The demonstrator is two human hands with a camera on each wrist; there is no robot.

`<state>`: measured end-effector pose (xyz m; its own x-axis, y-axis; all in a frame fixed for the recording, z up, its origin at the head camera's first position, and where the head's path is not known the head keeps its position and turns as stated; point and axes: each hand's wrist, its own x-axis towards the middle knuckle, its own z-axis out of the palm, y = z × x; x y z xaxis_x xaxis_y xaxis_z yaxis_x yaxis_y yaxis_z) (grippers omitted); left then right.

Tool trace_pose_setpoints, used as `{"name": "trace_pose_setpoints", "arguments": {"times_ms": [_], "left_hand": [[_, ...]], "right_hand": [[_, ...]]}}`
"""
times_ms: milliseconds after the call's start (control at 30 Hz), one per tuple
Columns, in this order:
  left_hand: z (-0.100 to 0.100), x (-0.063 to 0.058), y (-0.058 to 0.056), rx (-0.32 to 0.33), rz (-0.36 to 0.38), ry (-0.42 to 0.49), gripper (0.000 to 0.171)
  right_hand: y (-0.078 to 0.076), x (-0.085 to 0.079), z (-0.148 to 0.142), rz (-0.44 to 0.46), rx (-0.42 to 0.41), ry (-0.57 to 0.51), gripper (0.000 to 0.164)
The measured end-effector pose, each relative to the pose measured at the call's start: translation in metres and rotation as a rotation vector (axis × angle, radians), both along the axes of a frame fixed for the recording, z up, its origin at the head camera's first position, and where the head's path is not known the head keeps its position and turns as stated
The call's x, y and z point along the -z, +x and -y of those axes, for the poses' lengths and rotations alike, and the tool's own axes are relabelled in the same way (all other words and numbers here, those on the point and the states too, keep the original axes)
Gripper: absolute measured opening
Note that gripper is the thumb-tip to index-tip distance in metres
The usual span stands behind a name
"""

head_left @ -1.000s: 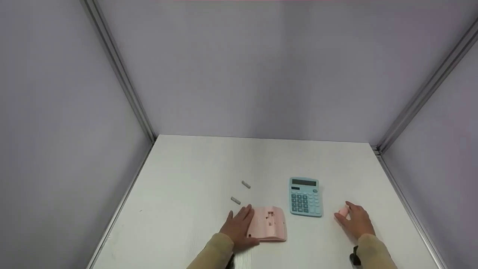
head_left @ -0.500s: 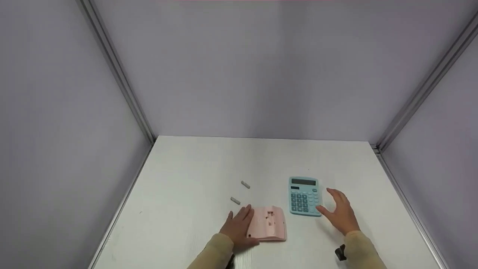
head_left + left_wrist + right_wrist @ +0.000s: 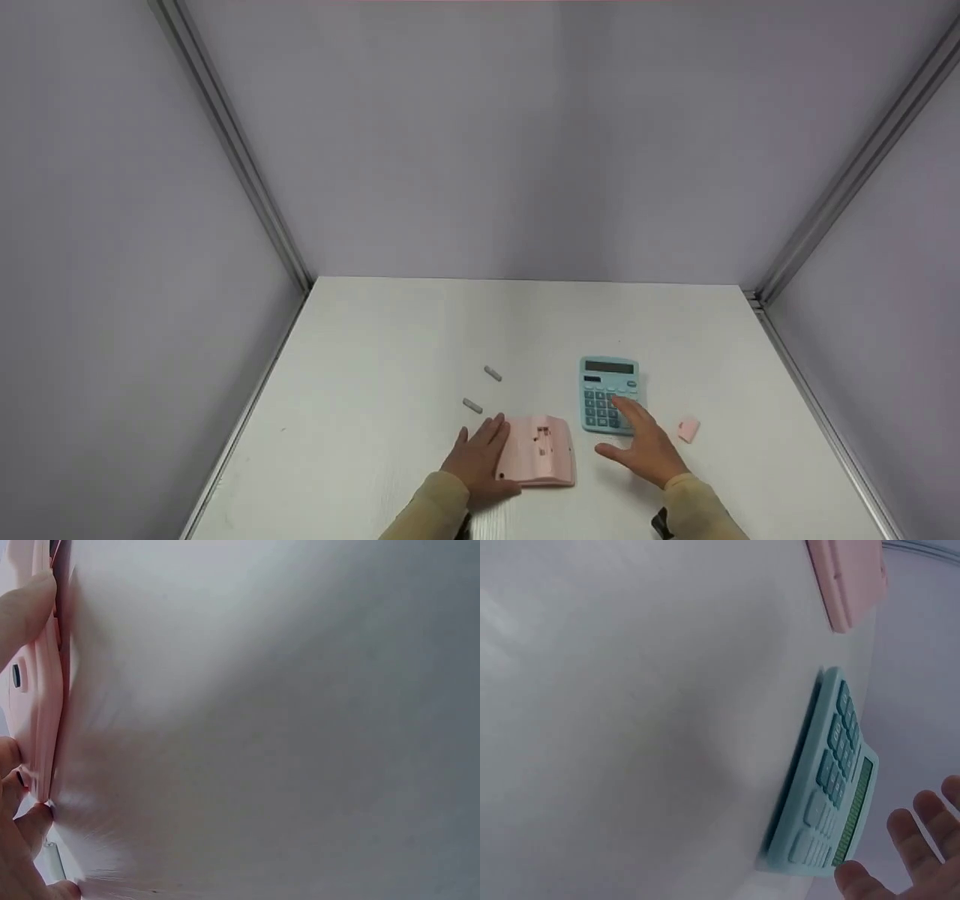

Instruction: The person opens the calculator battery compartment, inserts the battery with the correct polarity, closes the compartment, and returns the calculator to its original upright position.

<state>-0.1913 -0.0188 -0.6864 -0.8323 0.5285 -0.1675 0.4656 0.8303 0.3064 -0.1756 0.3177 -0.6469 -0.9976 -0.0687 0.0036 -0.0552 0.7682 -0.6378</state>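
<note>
A pink calculator lies face down on the white table, its battery slot exposed. My left hand rests along its left side, thumb at the near edge and fingers extended towards the far corner. The left wrist view shows thumb and fingertips touching the pink calculator. A light blue calculator lies face up to its right. My right hand, fingers spread and holding nothing, hovers over its lower right part. In the right wrist view, this hand is apart from the blue calculator.
Two small grey batteries lie apart beyond my left hand. A small pink cover piece lies right of the blue calculator. Grey walls with metal frame bars enclose the table's back and sides.
My right hand has let go of the small pink cover piece, leaving it on the table, and moved left over the blue calculator. My left hand stays on the pink calculator.
</note>
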Motion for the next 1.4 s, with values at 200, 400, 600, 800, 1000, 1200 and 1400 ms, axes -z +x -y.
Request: {"name": "trace_pose_setpoints", "arguments": {"times_ms": [200, 400, 600, 800, 1000, 1200, 1400], "left_hand": [[-0.001, 0.000, -0.001, 0.002, -0.013, 0.002, 0.113], [-0.001, -0.003, -0.003, 0.012, -0.018, -0.007, 0.113], [-0.001, -0.005, -0.002, 0.030, -0.019, -0.007, 0.112], [-0.001, -0.007, -0.002, 0.028, -0.014, -0.009, 0.111], [-0.001, -0.008, -0.002, 0.032, -0.014, 0.009, 0.111], [-0.002, -0.001, -0.007, 0.030, -0.041, 0.006, 0.112], [-0.002, -0.001, -0.008, 0.036, -0.059, 0.020, 0.112]], "right_hand": [[0.001, 0.011, 0.019, 0.030, -0.115, 0.039, 0.102], [-0.001, 0.017, 0.028, -0.006, -0.229, 0.076, 0.107], [0.001, 0.023, 0.038, 0.017, -0.310, 0.149, 0.111], [0.000, 0.025, 0.046, 0.013, -0.349, 0.176, 0.108], [0.004, 0.025, 0.052, 0.105, -0.350, 0.151, 0.106], [0.002, 0.024, 0.057, 0.136, -0.351, 0.173, 0.111], [-0.004, 0.028, 0.062, 0.128, -0.351, 0.188, 0.120]]}}
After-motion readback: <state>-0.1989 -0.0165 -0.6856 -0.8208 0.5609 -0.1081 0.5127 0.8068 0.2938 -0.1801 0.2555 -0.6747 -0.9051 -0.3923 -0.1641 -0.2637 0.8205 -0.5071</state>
